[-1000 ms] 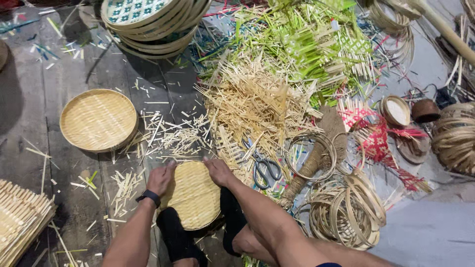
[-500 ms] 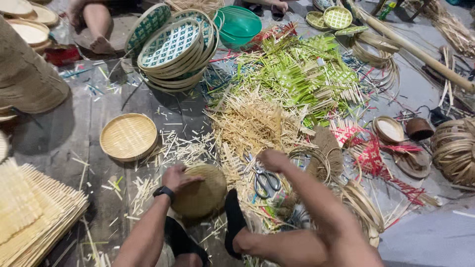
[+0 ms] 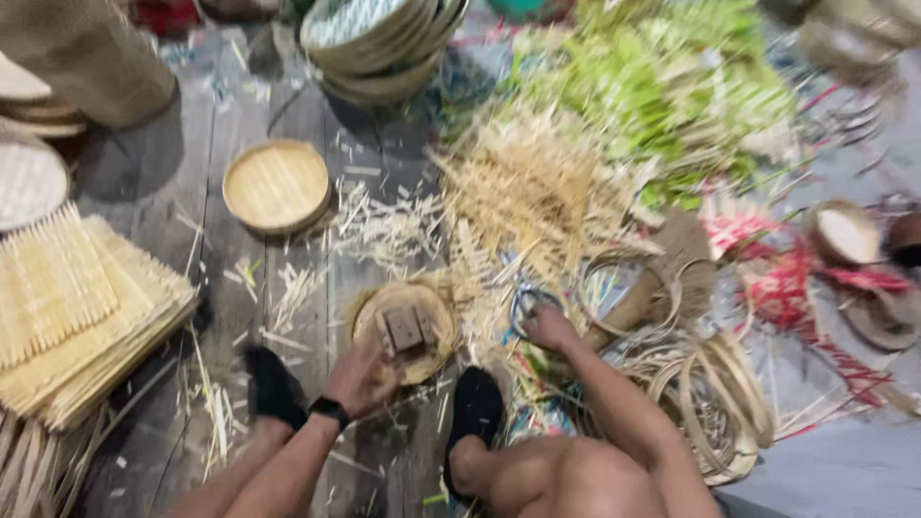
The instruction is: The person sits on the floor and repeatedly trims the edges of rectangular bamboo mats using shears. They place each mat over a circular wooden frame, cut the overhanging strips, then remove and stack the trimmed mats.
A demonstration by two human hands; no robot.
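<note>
My left hand curls its fingers on the near edge of the round woven tray, lying mid-floor between my feet. My right hand closes over scissors beside it; grip blurred.

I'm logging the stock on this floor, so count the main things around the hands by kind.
Round woven trays lying singly: 2, one on the planks, one under the left hand
Scissors by the right hand: 1
Stacks of flat woven mats: 1
Stacks of trays: 1
Total: 5
</note>
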